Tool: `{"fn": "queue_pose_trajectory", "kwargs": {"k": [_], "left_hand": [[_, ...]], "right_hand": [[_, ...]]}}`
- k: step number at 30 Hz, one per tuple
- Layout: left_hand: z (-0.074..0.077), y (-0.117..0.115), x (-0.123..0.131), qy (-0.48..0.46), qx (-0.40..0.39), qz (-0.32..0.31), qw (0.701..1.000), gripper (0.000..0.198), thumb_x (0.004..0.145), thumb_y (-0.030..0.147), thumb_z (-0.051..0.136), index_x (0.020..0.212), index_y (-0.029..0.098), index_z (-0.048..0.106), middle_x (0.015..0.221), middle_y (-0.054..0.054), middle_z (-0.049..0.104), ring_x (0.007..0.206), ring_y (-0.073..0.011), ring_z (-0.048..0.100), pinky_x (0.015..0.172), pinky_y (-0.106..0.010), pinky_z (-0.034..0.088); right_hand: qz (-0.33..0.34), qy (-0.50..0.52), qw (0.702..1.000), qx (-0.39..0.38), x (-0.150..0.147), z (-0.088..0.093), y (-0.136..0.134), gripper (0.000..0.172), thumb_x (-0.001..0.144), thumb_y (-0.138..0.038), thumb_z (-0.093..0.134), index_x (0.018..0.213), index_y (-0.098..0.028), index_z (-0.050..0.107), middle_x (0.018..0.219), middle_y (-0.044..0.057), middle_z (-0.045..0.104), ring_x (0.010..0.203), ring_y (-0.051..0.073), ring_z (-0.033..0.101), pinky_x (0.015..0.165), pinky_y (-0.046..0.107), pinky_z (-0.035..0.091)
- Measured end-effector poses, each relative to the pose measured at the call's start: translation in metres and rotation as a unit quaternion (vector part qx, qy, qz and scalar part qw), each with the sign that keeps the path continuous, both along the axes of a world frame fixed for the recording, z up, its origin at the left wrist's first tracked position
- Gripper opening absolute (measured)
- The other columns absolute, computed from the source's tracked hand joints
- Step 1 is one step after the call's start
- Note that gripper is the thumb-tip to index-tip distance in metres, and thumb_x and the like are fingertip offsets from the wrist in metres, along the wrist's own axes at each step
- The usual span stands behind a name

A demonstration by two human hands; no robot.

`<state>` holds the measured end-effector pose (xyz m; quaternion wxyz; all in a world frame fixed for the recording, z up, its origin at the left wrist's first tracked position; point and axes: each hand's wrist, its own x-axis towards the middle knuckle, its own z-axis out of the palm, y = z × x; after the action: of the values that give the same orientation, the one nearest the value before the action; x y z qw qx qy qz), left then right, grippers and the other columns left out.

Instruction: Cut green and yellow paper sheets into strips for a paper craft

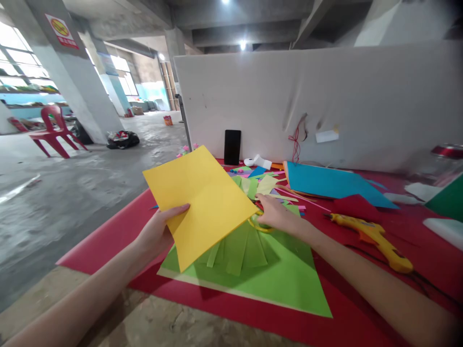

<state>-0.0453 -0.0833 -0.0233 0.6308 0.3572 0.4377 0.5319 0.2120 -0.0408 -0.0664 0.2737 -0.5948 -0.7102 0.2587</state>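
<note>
yellow paper fills the middle of the view: a yellow sheet (pixel 202 202) is held up off the tabletop (pixel 108 241), tilted, with its near left edge pinched in the left hand (pixel 159 231), thumb on top and fingers behind. the right hand (pixel 278 214) sits just right of that sheet, curled closed over the yellow-green handle loops of the scissors (pixel 258 225); the blades are hidden behind the paper, so i cannot tell whether they are parted or where they point. below both hands a green sheet (pixel 289 274) lies flat on the red cover, its far edge already cut into long strips that fan out under the yellow one. coloured scraps (pixel 264 185) lie just beyond the right hand, blue sheets (pixel 325 183) are stacked further right, and a yellow glue gun (pixel 376 238) lies to the right of the forearm, apart from it. a black phone (pixel 232 147) leans on the white board (pixel 325 96) at the far edge. the risks, as i judge them: the yellow sheet is gripped at one spot only, so it may sag or twist and any cut could wander or tear it; the hidden blades sit close to the left fingers behind the paper; the loose green strips could get snagged or creased beneath; and the right elbow could knock the glue gun.
</note>
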Motion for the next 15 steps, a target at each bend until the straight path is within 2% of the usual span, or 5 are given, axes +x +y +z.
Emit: {"fn": "queue_pose_trajectory", "kwargs": {"k": [5, 7, 9, 11, 15], "left_hand": [[-0.004, 0.002, -0.01, -0.033, 0.005, 0.007, 0.999, 0.038, 0.07, 0.01, 0.058, 0.107, 0.02, 0.056, 0.1, -0.004, 0.066, 0.082, -0.0213, 0.065, 0.066, -0.028, 0.057], [-0.007, 0.006, -0.014, -0.043, 0.021, 0.013, 0.999, 0.038, 0.07, 0.011, 0.059, 0.107, 0.019, 0.055, 0.1, -0.006, 0.065, 0.084, -0.0229, 0.064, 0.067, -0.03, 0.057], [-0.011, 0.011, -0.017, -0.055, 0.038, 0.023, 0.998, 0.041, 0.069, 0.011, 0.059, 0.109, 0.017, 0.053, 0.103, -0.007, 0.064, 0.087, -0.0242, 0.063, 0.069, -0.032, 0.057], [-0.014, 0.016, -0.019, -0.067, 0.049, 0.038, 0.996, 0.041, 0.07, 0.012, 0.059, 0.11, 0.017, 0.052, 0.105, -0.007, 0.063, 0.089, -0.0243, 0.062, 0.071, -0.033, 0.056], [-0.015, 0.019, -0.018, -0.099, 0.067, 0.062, 0.991, 0.037, 0.072, 0.013, 0.058, 0.108, 0.017, 0.053, 0.105, -0.003, 0.063, 0.09, -0.0209, 0.062, 0.075, -0.031, 0.055]], "right_hand": [[-0.02, 0.072, 0.997, -0.012, 0.007, 0.016, 0.009, 0.028, 0.072, -0.027, 0.06, 0.096, -0.015, 0.054, 0.085, 0.004, 0.056, 0.072, 0.014, 0.054, 0.062, 0.029, 0.046], [-0.017, 0.128, 0.991, -0.026, 0.013, 0.024, 0.004, 0.032, 0.069, -0.03, 0.061, 0.096, -0.017, 0.051, 0.067, -0.001, 0.051, 0.054, 0.011, 0.049, 0.046, 0.024, 0.041], [-0.002, 0.189, 0.981, -0.045, 0.018, 0.03, -0.008, 0.029, 0.074, -0.039, 0.05, 0.094, -0.019, 0.047, 0.054, -0.006, 0.039, 0.042, 0.009, 0.039, 0.035, 0.021, 0.033], [0.026, 0.24, 0.969, -0.056, 0.02, 0.034, -0.024, 0.025, 0.077, -0.039, 0.042, 0.093, -0.02, 0.046, 0.055, -0.005, 0.038, 0.044, 0.01, 0.042, 0.035, 0.021, 0.034], [0.114, 0.34, 0.929, -0.093, 0.021, 0.033, -0.049, 0.037, 0.068, -0.02, 0.041, 0.105, -0.022, 0.046, 0.079, 0.004, 0.057, 0.07, 0.016, 0.057, 0.058, 0.031, 0.047]]}}
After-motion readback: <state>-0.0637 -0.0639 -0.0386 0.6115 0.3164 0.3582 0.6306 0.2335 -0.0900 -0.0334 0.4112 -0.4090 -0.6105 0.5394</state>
